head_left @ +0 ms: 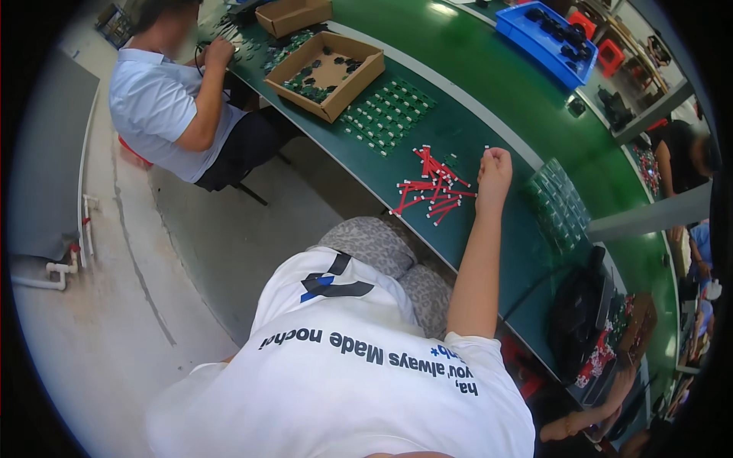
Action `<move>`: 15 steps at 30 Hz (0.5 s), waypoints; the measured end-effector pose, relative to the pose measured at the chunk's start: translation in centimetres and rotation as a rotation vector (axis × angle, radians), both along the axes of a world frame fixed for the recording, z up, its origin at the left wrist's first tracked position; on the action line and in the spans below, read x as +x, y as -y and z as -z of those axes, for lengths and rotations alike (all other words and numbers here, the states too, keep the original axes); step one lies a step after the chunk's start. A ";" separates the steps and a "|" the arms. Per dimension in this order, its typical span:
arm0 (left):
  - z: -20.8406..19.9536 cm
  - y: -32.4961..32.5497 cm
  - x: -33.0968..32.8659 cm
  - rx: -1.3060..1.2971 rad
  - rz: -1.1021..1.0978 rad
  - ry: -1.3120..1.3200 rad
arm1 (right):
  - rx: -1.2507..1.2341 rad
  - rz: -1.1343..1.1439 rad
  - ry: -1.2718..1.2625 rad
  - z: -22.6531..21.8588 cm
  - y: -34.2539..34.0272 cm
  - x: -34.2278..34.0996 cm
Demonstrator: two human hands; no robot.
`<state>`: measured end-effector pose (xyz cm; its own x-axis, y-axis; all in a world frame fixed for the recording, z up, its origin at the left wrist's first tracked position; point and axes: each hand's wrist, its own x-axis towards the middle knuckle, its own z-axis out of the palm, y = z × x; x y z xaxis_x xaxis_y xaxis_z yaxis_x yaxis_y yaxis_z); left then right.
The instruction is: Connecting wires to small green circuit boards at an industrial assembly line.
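Note:
My right hand (495,169) is closed over the green table, its fingers pinched together. A tiny white bit shows at the fingertips; what it belongs to I cannot make out. Just left of the hand lies a loose pile of short red cables (437,185) with white connectors at their ends. A small green circuit board (451,160) sits by the far side of the pile. Further left, a panel of green circuit boards (388,114) with white parts in rows lies flat. My left hand is out of sight.
A cardboard box (336,107) of small dark parts stands left of the boards. Another board panel (561,202) and a black bag (578,320) lie to the right. A seated co-worker (164,99) works at far left. Across the aisle is a blue tray (527,34).

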<state>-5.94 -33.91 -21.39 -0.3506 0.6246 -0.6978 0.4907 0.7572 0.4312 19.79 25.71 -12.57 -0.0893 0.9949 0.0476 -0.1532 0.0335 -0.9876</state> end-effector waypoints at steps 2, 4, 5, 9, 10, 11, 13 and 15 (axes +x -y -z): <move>-0.1 -0.4 0.1 -0.008 0.023 -0.007 | -0.016 -0.013 -0.016 -0.2 -0.1 -0.1; -0.2 -0.8 0.0 -0.017 0.050 -0.012 | -0.033 -0.023 -0.029 -0.3 0.0 -0.2; -0.3 -1.1 -0.1 -0.022 0.065 -0.014 | -0.044 -0.022 -0.022 -0.3 0.1 -0.3; -0.4 -3.7 -0.9 -0.032 0.130 -0.028 | -0.064 -0.023 0.010 -0.4 -0.1 -0.2; -0.5 -4.5 -1.4 -0.035 0.149 -0.034 | -0.065 -0.022 0.010 -0.3 -0.1 -0.3; -0.6 -5.5 -2.0 -0.038 0.169 -0.040 | -0.061 -0.013 0.054 -0.2 -0.1 -0.3; -1.3 -6.6 -3.1 -0.041 0.200 -0.067 | -0.053 -0.009 0.084 -0.2 0.1 -0.4; -2.0 -8.4 -4.5 -0.045 0.235 -0.094 | -0.027 -0.013 0.029 -0.2 0.0 -0.2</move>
